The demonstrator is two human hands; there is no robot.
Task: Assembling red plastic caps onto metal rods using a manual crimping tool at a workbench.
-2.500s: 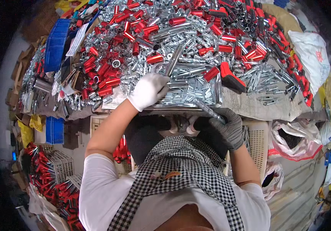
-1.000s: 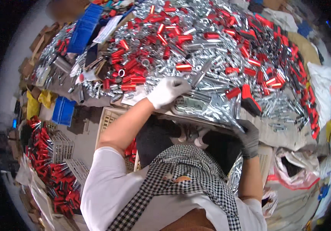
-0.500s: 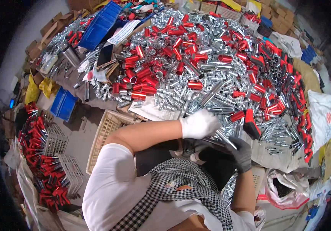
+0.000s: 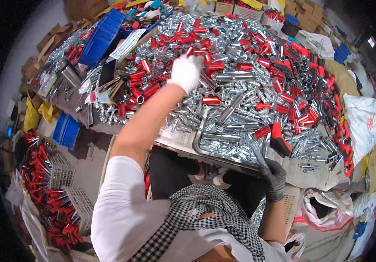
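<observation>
My left hand [image 4: 185, 75], in a white glove, reaches far over the heap of metal parts, beside some red tubes [image 4: 214, 66]. Its fingertips are smeared by motion, and whether they grasp a part cannot be made out. At the near edge of the table, my right hand [image 4: 275, 178] wears a dark grey glove. Closed, it holds a slim metal rod [image 4: 258, 154] that points up and to the left. Left of that hand lies a metal tray [image 4: 200, 139] full of small silvery pins. A red-and-black handle [image 4: 279, 140] lies just beyond the right hand.
Silvery fittings and red tubes cover most of the table. Blue bins [image 4: 102, 37] stand at the far left. Crates [image 4: 61, 171] of red-handled parts sit on the floor at left. An open white sack [image 4: 326, 209] stands at right, near more red-and-black handles [image 4: 344, 144].
My left hand has moved away from the right hand, up and leftward over the heap. The right hand stays near the table edge with the rod. The tray is now uncovered.
</observation>
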